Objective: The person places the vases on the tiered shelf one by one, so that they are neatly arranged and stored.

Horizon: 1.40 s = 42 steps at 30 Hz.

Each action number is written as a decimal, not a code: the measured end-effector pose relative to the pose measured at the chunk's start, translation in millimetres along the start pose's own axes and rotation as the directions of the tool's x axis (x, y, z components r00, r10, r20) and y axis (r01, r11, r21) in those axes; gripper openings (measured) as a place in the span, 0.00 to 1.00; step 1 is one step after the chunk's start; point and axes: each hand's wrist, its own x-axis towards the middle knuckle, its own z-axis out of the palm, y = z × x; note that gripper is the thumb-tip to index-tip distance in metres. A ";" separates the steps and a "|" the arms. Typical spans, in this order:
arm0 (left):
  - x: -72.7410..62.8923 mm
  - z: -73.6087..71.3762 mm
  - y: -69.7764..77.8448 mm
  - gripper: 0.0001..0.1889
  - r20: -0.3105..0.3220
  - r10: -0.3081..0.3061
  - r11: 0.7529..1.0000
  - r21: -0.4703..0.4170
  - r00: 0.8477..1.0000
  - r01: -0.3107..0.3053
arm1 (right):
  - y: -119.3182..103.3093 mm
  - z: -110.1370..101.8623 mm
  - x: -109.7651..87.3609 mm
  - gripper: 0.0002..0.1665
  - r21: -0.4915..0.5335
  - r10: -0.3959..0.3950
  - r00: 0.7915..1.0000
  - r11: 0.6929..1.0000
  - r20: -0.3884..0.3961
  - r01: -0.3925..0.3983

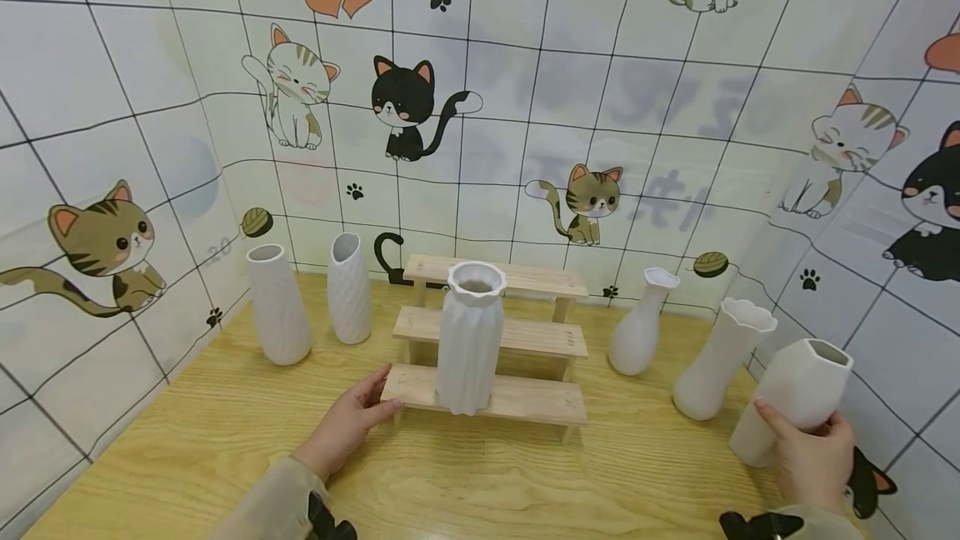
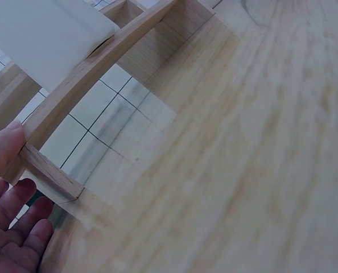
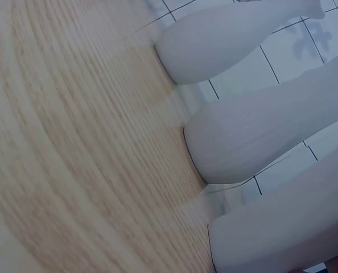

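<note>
A small three-step wooden stand (image 1: 540, 400) rises on the table. My left hand (image 1: 351, 421) grips the left end of its lowest step, thumb at the front edge; in the left wrist view the hand's other fingers (image 2: 35, 227) curl beside the stand's leg. On that lowest step stands a white fluted vase (image 1: 470, 348) with a scalloped rim. Over at the right, my right hand (image 1: 817, 457) holds a white angular vase (image 1: 802, 382) around its side, thumb on the near face. Its base (image 3: 243, 244) is right at the tabletop in the right wrist view.
Left of the stand are a white tapered vase (image 1: 279, 307) and a white textured vase (image 1: 350, 290). To the right are a narrow-necked vase (image 1: 637, 332) and a wavy-rimmed vase (image 1: 720, 365), close beside the held one. Cat-print wall sheeting (image 1: 510, 107) encloses the table's back and sides.
</note>
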 end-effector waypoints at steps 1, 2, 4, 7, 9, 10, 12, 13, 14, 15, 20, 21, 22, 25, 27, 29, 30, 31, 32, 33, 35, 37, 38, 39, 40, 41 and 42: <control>0.0 0.2 0.0 0.41 0.001 0.001 1.000 0.002 1.000 -0.001 | -0.4 -0.6 -0.9 0.59 -0.004 0.000 1.000 1.000 -0.001 0.000; 0.0 0.4 -0.3 0.41 0.004 0.006 1.000 0.005 1.000 -0.006 | -0.8 -1.0 -1.9 0.59 -0.010 -0.001 1.000 1.000 -0.003 0.001; -0.1 0.7 -0.2 0.41 0.006 0.009 1.000 0.003 1.000 -0.009 | -1.0 -2.0 -3.7 0.59 -0.021 0.001 1.000 1.000 -0.006 -0.001; -0.2 0.8 -0.5 0.41 0.007 0.007 1.000 -0.002 1.000 -0.007 | -1.0 -3.0 -5.9 0.59 -0.034 0.007 1.000 0.999 -0.013 -0.007; -0.5 0.7 -0.2 0.41 0.001 0.001 1.000 -0.008 1.000 -0.001 | -0.6 -3.9 -7.2 0.60 -0.039 0.010 1.000 0.999 -0.011 -0.011; -0.5 0.6 -0.3 0.41 -0.001 -0.001 1.000 -0.009 1.000 0.001 | -0.8 -4.3 -7.9 0.61 -0.045 0.010 1.000 0.999 -0.009 -0.010; -0.5 0.3 -0.3 0.41 -0.001 -0.003 1.000 -0.011 1.000 0.003 | -1.8 -4.8 -9.1 0.61 -0.055 0.010 1.000 0.998 -0.007 -0.011; -0.3 0.2 -0.3 0.41 -0.002 -0.001 1.000 -0.011 1.000 0.001 | -1.6 -5.7 -10.2 0.62 -0.064 0.009 1.000 0.998 -0.003 -0.009; -0.2 0.0 -0.3 0.41 -0.002 0.001 1.000 -0.012 1.000 -0.001 | -2.1 -6.3 -10.9 0.62 -0.070 0.010 1.000 0.998 -0.002 -0.010; 0.3 -0.1 -0.5 0.41 0.002 0.001 1.000 -0.011 1.000 -0.001 | -2.8 -6.8 -11.5 0.62 -0.076 0.010 1.000 0.997 -0.003 -0.010; 1.1 -0.9 -0.6 0.41 0.019 0.003 1.000 -0.024 1.000 -0.003 | -6.0 -8.7 -14.9 0.63 -0.078 0.015 1.000 0.997 -0.001 -0.015; 0.9 -0.9 -0.4 0.41 0.021 0.003 1.000 -0.026 1.000 -0.002 | -6.8 -8.9 -15.5 0.63 -0.080 0.014 1.000 0.997 -0.001 -0.014; 0.6 -0.8 0.0 0.41 0.023 0.003 1.000 -0.029 1.000 -0.002 | -7.7 -9.1 -16.1 0.63 -0.077 0.013 1.000 0.997 0.001 -0.013; -0.4 -0.4 0.9 0.41 0.026 0.000 1.000 -0.031 1.000 0.001 | -10.1 -10.3 -17.2 0.61 -0.074 0.005 1.000 0.997 0.010 -0.004; -0.5 0.0 1.0 0.41 0.025 -0.001 1.000 -0.029 1.000 0.002 | -11.4 -11.1 -18.7 0.58 -0.070 0.006 1.000 0.998 0.012 -0.005; -0.3 0.0 0.6 0.41 0.023 -0.004 1.000 -0.027 1.000 0.005 | -13.4 -12.2 -21.5 0.58 -0.059 0.003 1.000 0.998 0.027 -0.002; -0.2 0.1 0.4 0.42 0.024 -0.004 1.000 -0.026 1.000 0.004 | -14.9 -12.7 -22.8 0.57 -0.052 0.005 0.999 0.999 0.034 -0.003; 0.0 0.2 0.3 0.42 0.023 -0.002 1.000 -0.025 1.000 0.003 | -17.2 -13.0 -25.2 0.57 -0.049 0.007 0.999 0.999 0.041 -0.005; 0.1 0.2 0.1 0.42 0.022 -0.001 1.000 -0.022 1.000 0.002 | -19.6 -13.2 -27.4 0.57 -0.042 0.010 0.999 0.999 0.048 -0.008; 0.2 0.2 0.1 0.42 0.022 -0.001 1.000 -0.022 1.000 0.001 | -22.1 -13.3 -30.0 0.57 -0.037 0.011 0.998 0.999 0.058 -0.009; 0.2 0.1 0.0 0.42 0.020 0.002 1.000 -0.018 1.000 -0.001 | -28.2 -13.3 -35.2 0.57 -0.025 0.007 0.996 1.000 0.087 -0.005; 0.2 0.1 0.1 0.42 0.017 0.003 1.000 -0.016 1.000 -0.003 | -32.9 -12.9 -40.5 0.56 -0.012 0.000 0.993 1.000 0.114 0.001; 0.1 0.1 0.2 0.42 0.016 0.003 1.000 -0.016 1.000 -0.003 | -34.8 -12.5 -43.0 0.55 -0.006 -0.004 0.992 1.000 0.127 0.005; 0.1 0.2 0.5 0.42 0.016 0.004 1.000 -0.018 1.000 -0.003 | -36.7 -11.9 -45.3 0.53 -0.001 -0.012 0.990 1.000 0.144 0.012; 0.0 0.3 0.8 0.42 0.016 0.005 1.000 -0.018 1.000 -0.005 | -38.3 -11.2 -47.5 0.52 -0.003 -0.020 0.987 1.000 0.158 0.020; -0.1 0.4 1.1 0.42 0.016 0.005 1.000 -0.021 1.000 -0.005 | -39.8 -10.3 -49.7 0.52 0.005 -0.031 0.983 1.000 0.179 0.030; -0.2 0.6 1.4 0.42 0.017 0.006 1.000 -0.022 1.000 -0.006 | -41.0 -9.1 -51.8 0.51 0.003 -0.038 0.980 0.999 0.194 0.038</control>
